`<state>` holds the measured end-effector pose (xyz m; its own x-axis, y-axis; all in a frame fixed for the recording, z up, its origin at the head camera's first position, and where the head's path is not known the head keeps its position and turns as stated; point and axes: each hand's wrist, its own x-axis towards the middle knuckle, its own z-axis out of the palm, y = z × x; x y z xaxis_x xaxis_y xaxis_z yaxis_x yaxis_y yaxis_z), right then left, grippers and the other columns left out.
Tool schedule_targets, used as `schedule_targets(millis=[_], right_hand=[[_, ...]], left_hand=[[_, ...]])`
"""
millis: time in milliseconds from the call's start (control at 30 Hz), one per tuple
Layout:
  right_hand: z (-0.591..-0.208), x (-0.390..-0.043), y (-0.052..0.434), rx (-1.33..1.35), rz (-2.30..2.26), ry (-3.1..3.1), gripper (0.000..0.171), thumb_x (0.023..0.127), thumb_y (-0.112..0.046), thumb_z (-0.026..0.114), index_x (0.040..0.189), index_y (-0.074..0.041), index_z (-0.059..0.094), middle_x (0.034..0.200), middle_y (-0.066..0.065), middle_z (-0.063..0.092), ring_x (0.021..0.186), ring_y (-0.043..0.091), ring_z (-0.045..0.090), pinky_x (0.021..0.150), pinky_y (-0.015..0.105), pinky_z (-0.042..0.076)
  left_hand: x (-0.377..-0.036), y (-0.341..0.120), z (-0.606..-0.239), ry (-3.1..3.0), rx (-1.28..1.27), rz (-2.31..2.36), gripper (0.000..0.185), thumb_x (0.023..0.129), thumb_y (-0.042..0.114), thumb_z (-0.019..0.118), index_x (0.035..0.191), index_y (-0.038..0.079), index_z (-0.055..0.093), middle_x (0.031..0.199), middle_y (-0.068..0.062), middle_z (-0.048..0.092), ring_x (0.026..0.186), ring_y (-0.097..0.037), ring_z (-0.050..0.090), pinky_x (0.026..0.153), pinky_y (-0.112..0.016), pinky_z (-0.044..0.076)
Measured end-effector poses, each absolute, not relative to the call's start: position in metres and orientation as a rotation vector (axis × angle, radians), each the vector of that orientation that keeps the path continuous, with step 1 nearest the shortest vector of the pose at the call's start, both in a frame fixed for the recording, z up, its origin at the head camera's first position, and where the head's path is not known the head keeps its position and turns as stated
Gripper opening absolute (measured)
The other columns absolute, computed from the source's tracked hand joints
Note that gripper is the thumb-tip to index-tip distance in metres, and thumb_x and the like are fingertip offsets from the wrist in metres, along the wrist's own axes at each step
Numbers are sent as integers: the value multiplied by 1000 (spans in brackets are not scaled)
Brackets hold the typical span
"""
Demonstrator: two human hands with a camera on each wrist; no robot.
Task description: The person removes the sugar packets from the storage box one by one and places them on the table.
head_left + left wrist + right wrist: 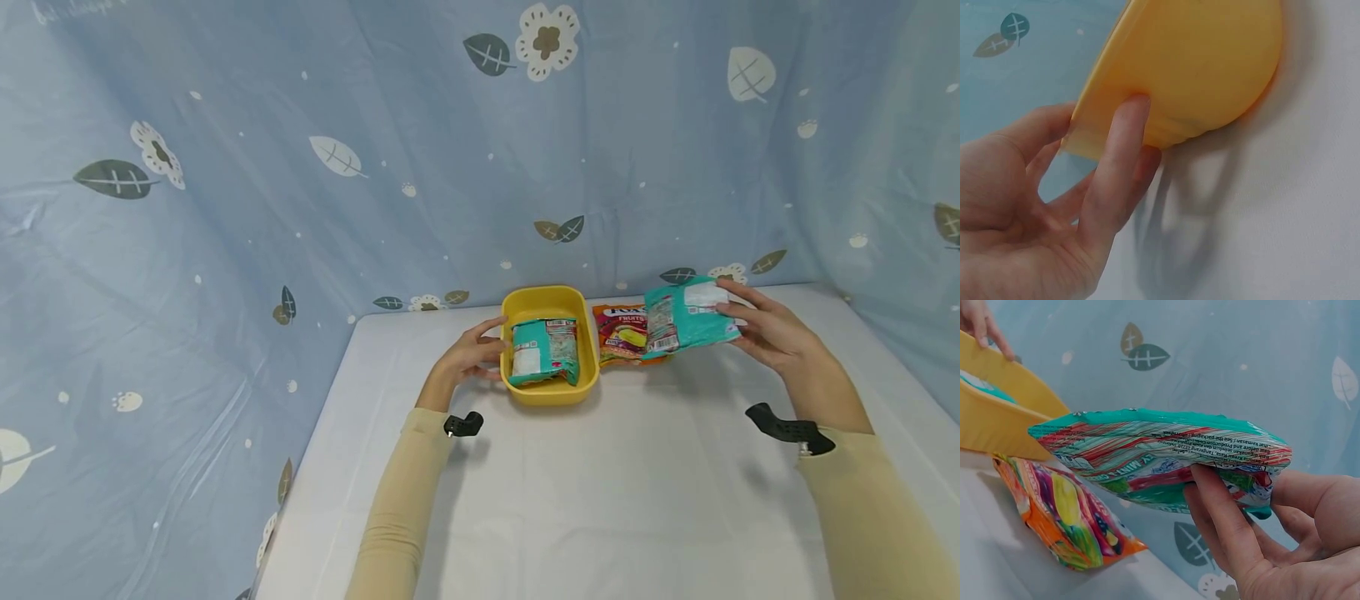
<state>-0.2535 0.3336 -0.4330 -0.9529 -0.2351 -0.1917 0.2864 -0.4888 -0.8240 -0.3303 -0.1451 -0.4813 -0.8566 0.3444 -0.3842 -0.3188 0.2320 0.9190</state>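
Observation:
In the head view a yellow plastic container (550,398) stands at the back of the table with a teal candy bag (529,337) lying inside. My left hand (471,354) holds the container's left side, with fingers at the rim and against the outer wall (1210,69). My right hand (772,329) grips a second teal candy bag (692,312) by its right end, raised above the table. The right wrist view has this bag (1160,456) edge-on between thumb and fingers. An orange-red fruit candy bag (621,333) lies right of the container, partly hidden by the raised bag.
A white-covered table (600,500) spreads in front of both arms. Behind it and on the sides hangs a blue curtain (420,108) with leaf and flower prints, close to the container. Black straps (463,424) sit at both wrists.

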Motion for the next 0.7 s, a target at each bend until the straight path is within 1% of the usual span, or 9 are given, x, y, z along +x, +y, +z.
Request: schedule_targets(millis=[100,200,367,467,600,700], right_hand=[[-433,-253,336,84,-2469,1417,46,102,-5,49,139,-31,54,110,-2,63,84,16,71,67,24,63],[-434,-252,339,75,-2473,1399,47,102,-5,48,140,-32,53,110,-1,63,85,16,71,66,24,63],[-436,-251,344,20,-2457,1413,48,104,-6,45,143,-33,50,109,-1,65,81,15,70,58,21,59],[-438,-250,348,-42,-2454,1365,48,105,-4,41,144,-32,48,109,1,65,80,16,71,56,21,58],[-441,-250,353,-43,-2462,1329,48,104,-3,40,141,-31,51,109,1,65,80,17,70,57,23,59],[-443,-249,356,5,-2473,1352,47,104,-2,42,138,-32,54,109,0,66,81,16,70,59,23,60]], left_hand=[[-331,-145,-481,1995,21,1668,62,95,19,66,148,38,40,145,-14,48,110,-33,67,74,-47,63],[-331,-145,-482,1996,13,1669,62,95,19,66,148,38,41,144,-13,49,108,-32,67,73,-47,63],[-330,-145,-481,1983,21,1675,63,96,18,64,150,37,38,144,-14,49,110,-33,67,72,-46,64],[-329,-145,-480,1983,24,1670,63,97,18,63,150,38,37,144,-13,50,111,-34,66,71,-45,64],[-329,-144,-480,1989,19,1669,63,96,19,64,150,38,38,144,-12,49,110,-34,66,70,-45,64],[-329,-144,-480,1987,21,1671,63,97,19,64,150,38,37,145,-12,49,111,-34,66,70,-45,64]])
